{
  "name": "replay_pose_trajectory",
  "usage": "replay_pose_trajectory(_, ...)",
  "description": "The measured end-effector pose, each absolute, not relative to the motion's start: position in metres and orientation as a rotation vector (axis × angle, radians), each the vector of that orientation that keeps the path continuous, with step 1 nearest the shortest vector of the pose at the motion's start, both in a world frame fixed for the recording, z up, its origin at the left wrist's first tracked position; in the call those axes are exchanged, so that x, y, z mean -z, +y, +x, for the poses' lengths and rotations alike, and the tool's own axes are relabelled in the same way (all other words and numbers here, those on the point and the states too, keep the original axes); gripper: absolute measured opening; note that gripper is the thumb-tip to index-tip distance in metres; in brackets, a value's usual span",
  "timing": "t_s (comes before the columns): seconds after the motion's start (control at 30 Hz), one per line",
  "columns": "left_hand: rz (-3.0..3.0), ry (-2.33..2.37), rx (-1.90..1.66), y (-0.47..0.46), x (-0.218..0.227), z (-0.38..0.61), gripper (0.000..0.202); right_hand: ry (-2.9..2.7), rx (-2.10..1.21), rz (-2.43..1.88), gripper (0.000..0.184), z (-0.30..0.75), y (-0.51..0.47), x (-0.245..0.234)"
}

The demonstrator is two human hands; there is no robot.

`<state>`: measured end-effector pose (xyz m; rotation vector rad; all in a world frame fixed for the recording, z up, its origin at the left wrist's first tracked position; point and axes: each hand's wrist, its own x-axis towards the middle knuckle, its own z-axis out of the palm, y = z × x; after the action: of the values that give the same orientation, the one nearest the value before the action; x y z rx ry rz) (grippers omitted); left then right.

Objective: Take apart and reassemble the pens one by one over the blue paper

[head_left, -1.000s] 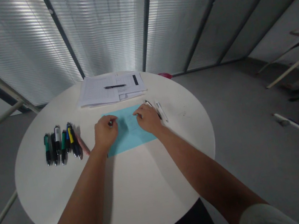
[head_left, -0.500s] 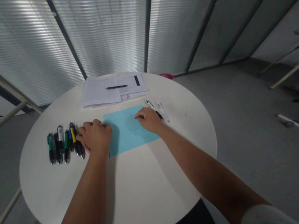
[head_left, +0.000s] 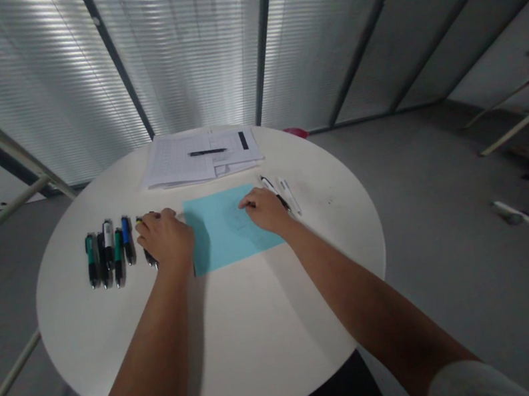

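My left hand point(head_left: 165, 236) lies over the right end of a row of pens point(head_left: 107, 250) on the round white table point(head_left: 247, 336). Its fingers are curled around a dark pen point(head_left: 149, 258) that pokes out beneath it. My right hand point(head_left: 266, 210) rests on the right part of a light blue sheet point(head_left: 225, 235). Its fingers are bent with the tips pressed on the paper, and what they hold, if anything, is hidden. Just right of that hand lie a black pen point(head_left: 274, 192) and a white pen point(head_left: 289, 195).
A stack of white printed papers point(head_left: 177, 162) with a black pen point(head_left: 207, 152) on top sits at the table's far edge. A red object point(head_left: 292, 132) shows behind the rim. Metal frame bars stand at the left, and window blinds lie beyond.
My left hand has moved left off the blue sheet to the row of pens and closed over the rightmost ones. My right hand has stayed on the sheet.
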<state>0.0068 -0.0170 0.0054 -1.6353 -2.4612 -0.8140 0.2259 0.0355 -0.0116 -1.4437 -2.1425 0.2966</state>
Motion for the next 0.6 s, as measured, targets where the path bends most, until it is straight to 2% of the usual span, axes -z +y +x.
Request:
replay_pose_trajectory(0.23, -1.647, -2.458, 0.677, -0.018, -0.008, -0.002, 0.042, -2.135, -0.3, -1.453, 0.028, 0.226, 0.034, 0.011)
replay_pose_trajectory(0.6, -1.53, -2.461, 0.649, -0.017, -0.006, -0.006, 0.04, -2.141, -0.293, -1.447, 0.029, 0.226, 0.035, 0.012)
